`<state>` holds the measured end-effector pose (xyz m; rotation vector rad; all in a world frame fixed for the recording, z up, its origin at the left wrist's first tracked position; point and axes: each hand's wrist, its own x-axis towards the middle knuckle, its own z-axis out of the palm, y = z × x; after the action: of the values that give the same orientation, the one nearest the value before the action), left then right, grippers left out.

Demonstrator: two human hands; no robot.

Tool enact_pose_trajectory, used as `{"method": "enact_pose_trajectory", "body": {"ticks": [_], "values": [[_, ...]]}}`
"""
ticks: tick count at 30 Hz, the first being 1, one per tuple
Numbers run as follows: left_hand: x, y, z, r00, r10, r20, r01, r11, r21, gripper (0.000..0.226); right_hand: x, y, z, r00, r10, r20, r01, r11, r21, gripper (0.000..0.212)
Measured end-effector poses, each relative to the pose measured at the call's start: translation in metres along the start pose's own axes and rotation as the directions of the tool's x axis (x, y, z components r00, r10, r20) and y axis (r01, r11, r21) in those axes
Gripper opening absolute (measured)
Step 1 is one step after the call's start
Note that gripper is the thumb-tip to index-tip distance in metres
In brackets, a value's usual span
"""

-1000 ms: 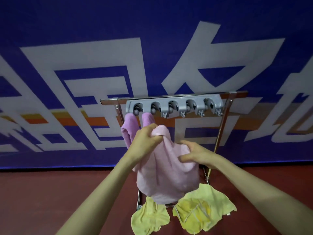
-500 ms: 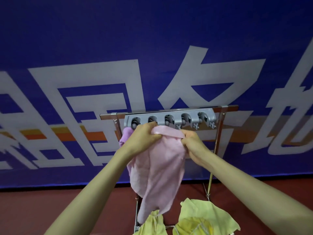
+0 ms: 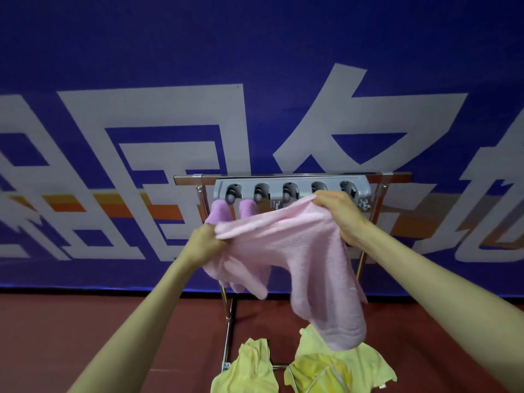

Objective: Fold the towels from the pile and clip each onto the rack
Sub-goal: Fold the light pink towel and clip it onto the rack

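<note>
Both my hands hold a light pink towel spread in front of the rack. My left hand grips its left edge, lower down. My right hand pinches its upper right corner just below the grey clip bar, near the two rightmost clips. The clip bar has several round clips and hangs on a metal rack. A darker pink-purple towel hangs from the two leftmost clips, mostly hidden behind the held towel. Yellow towels lie on the floor under the rack.
A blue banner with large white characters and an orange stripe fills the background behind the rack. The floor is dark red. The rack's thin metal legs stand between my forearms.
My right hand moved right along the clip bar, stretching the pink towel wide. My left hand dropped lower and left. The view tilted up slightly.
</note>
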<state>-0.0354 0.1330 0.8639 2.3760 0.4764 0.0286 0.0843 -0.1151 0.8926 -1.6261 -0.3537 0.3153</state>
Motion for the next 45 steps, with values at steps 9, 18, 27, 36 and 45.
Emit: {"method": "enact_pose_trajectory", "body": {"ticks": [9,18,27,36,45], "values": [[-0.003,-0.006,0.001,0.994,-0.080,-0.079,0.023,0.832,-0.554,0.017,0.003,0.028,-0.022,0.987,0.108,-0.120,-0.106,0.994,0.029,0.022],[-0.006,0.062,0.003,0.960,0.269,-0.073,-0.270,0.833,-0.483,0.024,-0.019,0.061,-0.003,0.940,0.311,0.140,-0.311,0.950,-0.023,0.016],[-0.010,0.088,0.008,0.910,0.415,0.016,-0.389,0.865,-0.317,0.039,-0.042,0.063,0.029,0.927,0.216,0.308,-0.203,0.976,-0.075,0.021],[-0.007,0.074,0.012,0.946,0.324,-0.018,-0.324,0.939,-0.118,0.056,-0.041,0.053,0.041,0.940,0.124,0.317,-0.192,0.962,0.194,0.026],[0.002,0.069,0.017,0.950,0.305,-0.071,-0.309,0.950,-0.052,0.052,-0.037,0.047,0.040,0.969,0.059,0.238,-0.052,0.998,-0.038,0.013]]}}
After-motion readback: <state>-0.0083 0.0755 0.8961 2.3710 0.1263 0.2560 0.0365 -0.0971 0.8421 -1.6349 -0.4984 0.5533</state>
